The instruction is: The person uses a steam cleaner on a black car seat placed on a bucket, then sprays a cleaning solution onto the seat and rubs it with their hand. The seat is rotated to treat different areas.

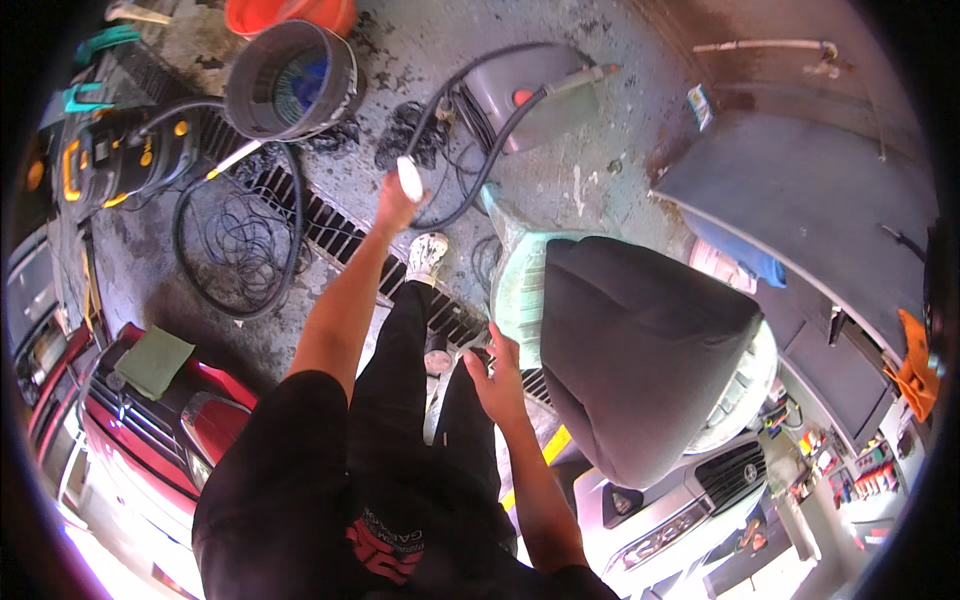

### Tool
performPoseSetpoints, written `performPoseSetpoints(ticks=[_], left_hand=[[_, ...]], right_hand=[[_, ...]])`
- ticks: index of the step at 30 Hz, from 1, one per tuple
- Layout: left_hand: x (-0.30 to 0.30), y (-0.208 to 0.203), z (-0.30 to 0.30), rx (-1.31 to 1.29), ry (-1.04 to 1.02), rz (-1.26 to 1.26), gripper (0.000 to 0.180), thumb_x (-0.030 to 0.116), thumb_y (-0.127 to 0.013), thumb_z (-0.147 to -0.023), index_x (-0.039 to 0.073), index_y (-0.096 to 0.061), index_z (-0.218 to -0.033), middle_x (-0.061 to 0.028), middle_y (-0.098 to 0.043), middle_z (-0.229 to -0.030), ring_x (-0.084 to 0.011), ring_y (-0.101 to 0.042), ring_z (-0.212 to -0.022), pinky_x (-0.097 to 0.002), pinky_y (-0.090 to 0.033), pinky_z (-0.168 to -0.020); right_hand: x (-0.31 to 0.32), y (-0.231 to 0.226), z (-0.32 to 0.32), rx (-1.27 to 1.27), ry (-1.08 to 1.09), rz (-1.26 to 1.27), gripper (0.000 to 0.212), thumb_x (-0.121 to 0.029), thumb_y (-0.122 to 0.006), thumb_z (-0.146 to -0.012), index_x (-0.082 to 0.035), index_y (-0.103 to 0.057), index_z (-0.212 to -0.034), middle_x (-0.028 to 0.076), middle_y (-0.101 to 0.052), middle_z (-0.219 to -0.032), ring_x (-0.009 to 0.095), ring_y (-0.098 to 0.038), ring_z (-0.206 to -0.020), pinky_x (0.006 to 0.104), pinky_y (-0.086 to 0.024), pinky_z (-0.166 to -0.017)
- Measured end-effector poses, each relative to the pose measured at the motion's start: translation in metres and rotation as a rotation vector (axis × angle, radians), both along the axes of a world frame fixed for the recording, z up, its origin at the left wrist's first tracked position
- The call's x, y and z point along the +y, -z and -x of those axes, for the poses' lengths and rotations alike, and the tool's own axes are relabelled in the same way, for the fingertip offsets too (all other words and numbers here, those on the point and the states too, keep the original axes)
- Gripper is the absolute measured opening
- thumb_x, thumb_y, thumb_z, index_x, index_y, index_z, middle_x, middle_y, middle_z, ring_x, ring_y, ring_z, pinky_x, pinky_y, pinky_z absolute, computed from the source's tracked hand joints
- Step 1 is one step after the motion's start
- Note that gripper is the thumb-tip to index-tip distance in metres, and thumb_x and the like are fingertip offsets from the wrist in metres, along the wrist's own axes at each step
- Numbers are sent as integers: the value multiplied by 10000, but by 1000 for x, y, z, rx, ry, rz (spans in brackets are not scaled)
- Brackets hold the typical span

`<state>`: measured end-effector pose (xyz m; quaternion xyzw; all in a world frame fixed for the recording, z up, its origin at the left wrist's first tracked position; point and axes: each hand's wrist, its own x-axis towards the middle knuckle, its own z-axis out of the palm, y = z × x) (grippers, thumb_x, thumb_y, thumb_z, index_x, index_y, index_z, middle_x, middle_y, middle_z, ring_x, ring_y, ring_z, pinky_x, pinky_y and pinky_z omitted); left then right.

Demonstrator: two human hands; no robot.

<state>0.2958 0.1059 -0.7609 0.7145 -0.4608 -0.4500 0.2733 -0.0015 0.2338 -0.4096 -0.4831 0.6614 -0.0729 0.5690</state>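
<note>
My left hand (396,208) is stretched forward over the floor, its fingers closed round a white piece with a rounded end (410,180). A black hose (440,95) meets or passes behind that piece; I cannot tell whether they are joined. My right hand (495,380) hangs lower and holds nothing, its fingers apart. It is close to a pale green plastic chair (518,290). On that chair rests a large dark grey fabric seat cushion (640,350), tilted, its pale underside showing at the right.
A grey machine (530,85) stands ahead among hoses. Left of it are a black bucket (250,85), an orange tub (330,12) and a black-and-yellow vacuum (130,155). A floor grate (320,225) runs by my feet. A red car (140,430) and grey workbench (800,190) flank me.
</note>
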Motion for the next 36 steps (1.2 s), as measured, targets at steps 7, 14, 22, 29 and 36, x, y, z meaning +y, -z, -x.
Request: performPoseSetpoints(ticks=[7, 14, 22, 29, 36], left_hand=[[-39, 112, -2, 1, 159, -1, 438, 164, -752, -868, 116, -693, -1300, -189, -694, -1294, -370, -665, -1209, -435, -533, -1057], [28, 200, -37, -246, 263, -76, 591, 160, -738, -861, 123, -609, -1436, -194, -624, -1415, -395, -601, -1316, -468, -490, -1122], [36, 146, -48, -300, 119, -273, 663, 173, -746, -861, 63, -548, -1484, -228, -585, -1453, -416, -589, -1334, -472, -470, -1154], [61, 28, 54, -486, -205, -134, 666, 240, -717, -926, 48, -495, -1523, -286, -541, -1457, -467, -501, -1388, -521, -468, -1132], [130, 20, 234, 133, -212, -382, 858, 655, -485, -1062, -108, -563, -1446, -340, -579, -1479, -467, -554, -1396, -479, -407, -1180]], right_hand=[[61, 70, 61, 257, 161, -212, 614, -324, -726, -1026, -28, -516, -1521, 238, -584, -1354, 331, -683, -1118, 442, -573, -924], [74, 68, 71, 206, 122, -301, 554, -305, -731, -1025, -26, -569, -1475, 215, -631, -1289, 289, -719, -1056, 413, -573, -877], [13, -74, 105, 110, 38, -226, 554, -149, -780, -974, -35, -577, -1477, 151, -649, -1392, 280, -697, -1208, 430, -571, -1012], [-13, -225, 265, 116, 491, 490, 589, -403, -615, -1062, 47, -583, -1440, 178, -731, -1125, 268, -710, -1108, 414, -545, -974], [-27, -146, 477, 1192, 155, 739, 843, -517, -714, -1013, 29, -438, -1592, 241, -533, -1525, 304, -551, -1357, 469, -457, -1103]])
